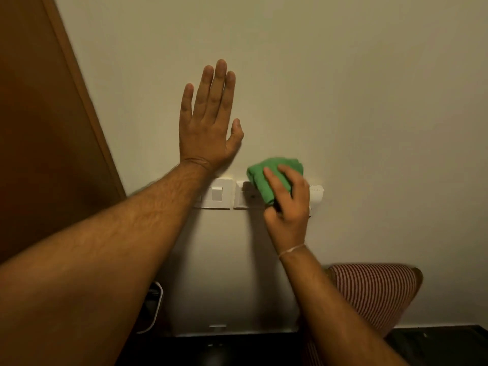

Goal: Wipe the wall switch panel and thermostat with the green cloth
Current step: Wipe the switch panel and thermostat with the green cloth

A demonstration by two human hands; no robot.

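A white switch panel is set in the cream wall, with a second white plate just to its right. My right hand grips a bunched green cloth and presses it on the right part of that second plate. A white thermostat peeks out behind this hand, mostly hidden. My left hand lies flat on the wall above the switch panel, fingers spread and pointing up, holding nothing. Its forearm covers the panel's left edge.
A brown wooden door and its frame fill the left side. A chair back with red and white stripes stands at the lower right against the wall. A white-rimmed object sits low by the dark floor.
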